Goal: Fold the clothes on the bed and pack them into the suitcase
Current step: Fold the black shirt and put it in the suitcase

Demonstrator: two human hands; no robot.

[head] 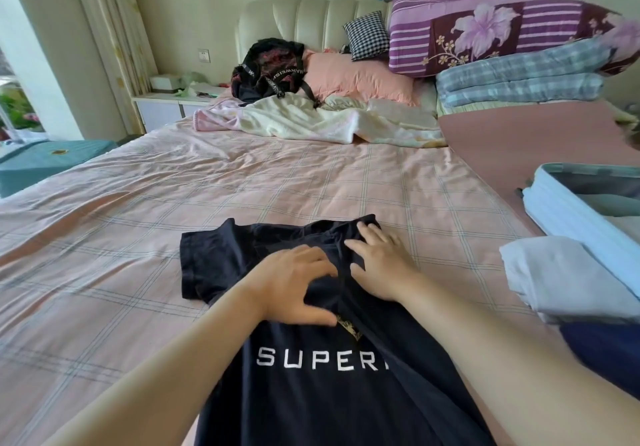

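So, the navy T-shirt [304, 397] is lying front-up on the pink checked bed sheet [138, 224], near the close edge of the bed, collar pointing away toward the headboard [304, 19]. Its white "SUPER" lettering gets cut off on the right, where that side of the shirt is folded in over the middle, while the left sleeve lies spread out flat. Both hands are on the chest area: the left hand [294, 289] is palm-down with fingers splayed and relaxed, pressing the fabric, and the right hand [381, 265] is flat too, fingers straight and reaching up to the collar. Neither one is gripping anything. Over at the right edge there's an open light blue suitcase [568, 217] on the bed, with a folded pale garment [561, 279] right up against it and a dark blue garment [606, 352] just in front of that. Up at the head end: a black backpack [270, 68], a pink pillow [360, 75], a gingham cushion [369, 35], a rumpled cream blanket [311, 120], and a purple floral quilt [502, 30] stacked on a folded blue plaid blanket [519, 80].
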